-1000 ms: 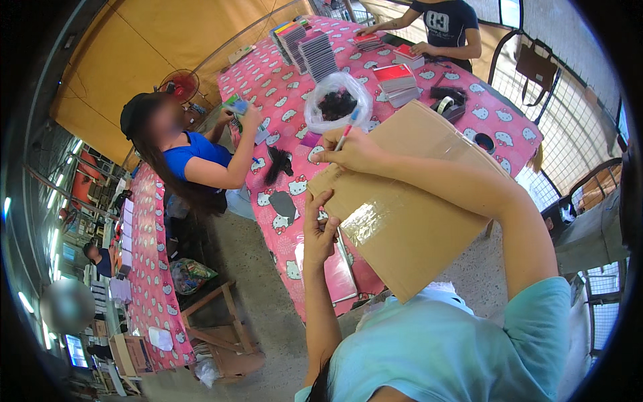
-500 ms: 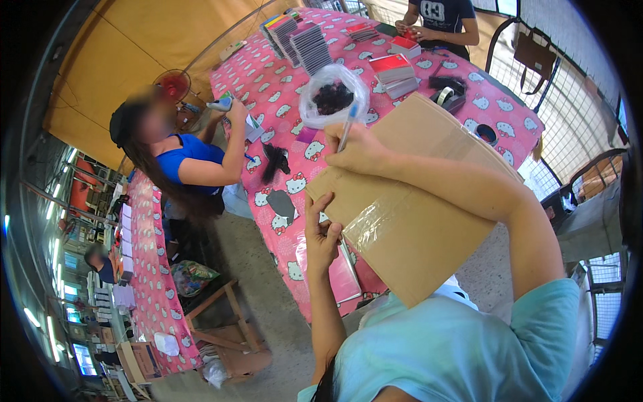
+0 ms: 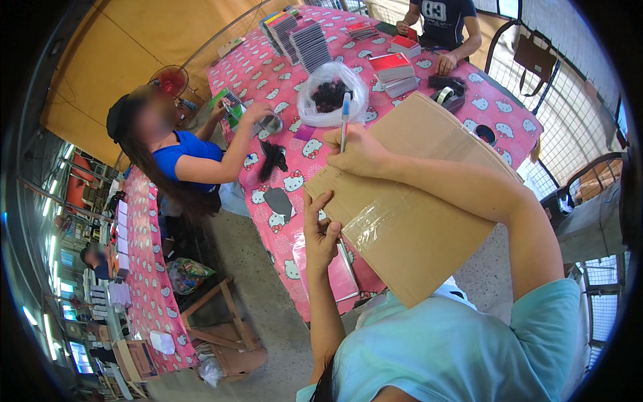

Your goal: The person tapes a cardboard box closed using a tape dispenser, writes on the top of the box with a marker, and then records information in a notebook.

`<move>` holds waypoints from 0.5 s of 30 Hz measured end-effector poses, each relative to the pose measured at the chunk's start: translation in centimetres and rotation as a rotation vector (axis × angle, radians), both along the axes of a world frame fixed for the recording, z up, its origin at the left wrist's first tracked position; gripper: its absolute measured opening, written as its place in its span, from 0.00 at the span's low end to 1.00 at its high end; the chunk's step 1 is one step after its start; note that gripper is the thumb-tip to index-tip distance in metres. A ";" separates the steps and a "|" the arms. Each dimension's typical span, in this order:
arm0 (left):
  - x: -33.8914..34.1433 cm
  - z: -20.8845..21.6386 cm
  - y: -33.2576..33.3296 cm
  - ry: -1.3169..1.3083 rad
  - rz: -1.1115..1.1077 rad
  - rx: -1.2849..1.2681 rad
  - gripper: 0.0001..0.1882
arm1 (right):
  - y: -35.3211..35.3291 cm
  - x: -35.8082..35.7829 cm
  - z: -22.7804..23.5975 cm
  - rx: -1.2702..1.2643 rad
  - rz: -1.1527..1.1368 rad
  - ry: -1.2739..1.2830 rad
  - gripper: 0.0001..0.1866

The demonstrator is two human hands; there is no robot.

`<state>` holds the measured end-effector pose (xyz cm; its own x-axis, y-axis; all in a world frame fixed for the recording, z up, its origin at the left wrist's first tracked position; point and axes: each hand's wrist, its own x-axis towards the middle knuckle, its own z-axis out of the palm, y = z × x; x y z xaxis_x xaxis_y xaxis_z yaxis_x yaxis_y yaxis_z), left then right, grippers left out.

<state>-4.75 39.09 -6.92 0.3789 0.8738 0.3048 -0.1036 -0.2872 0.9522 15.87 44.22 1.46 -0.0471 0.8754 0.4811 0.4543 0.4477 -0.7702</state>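
A large brown cardboard sheet with a strip of clear tape lies at a slant in front of me, partly over the table's near edge. My left hand grips its left edge, thumb on top. In my right hand is a pen with a blue cap end, held nearly upright against the upper left of the cardboard. Faint writing shows there beside the hand. Just beyond stands a clear plastic bag of dark hair-like strands. A dark tuft and a grey flat piece lie to the left.
The pink patterned tablecloth carries stacked booklets, red-topped packs, a tape dispenser and a tape roll. A co-worker in blue works at the left; another in a dark shirt sits opposite.
My right hand has shifted slightly and the pen has tipped more upright. The co-worker at left has spread their hands apart; the one opposite has lowered a hand to the table.
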 end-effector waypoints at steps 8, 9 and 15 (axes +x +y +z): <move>-0.3 0.3 -0.3 0.003 -0.080 -0.063 0.37 | 0.2 -0.1 -0.2 -0.010 0.011 0.030 0.15; 0.4 0.2 -0.5 -0.021 -0.035 -0.010 0.37 | 0.3 -0.1 -0.2 -0.019 0.005 0.014 0.15; 0.7 1.0 -0.9 -0.042 -0.012 -0.057 0.35 | 0.3 -0.1 -0.3 -0.026 0.010 0.016 0.15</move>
<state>-4.08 38.20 -5.96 0.3774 0.8857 0.2702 -0.1467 -0.2309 0.9618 15.77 44.50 1.15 -0.0484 0.8870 0.4593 0.4378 0.4322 -0.7884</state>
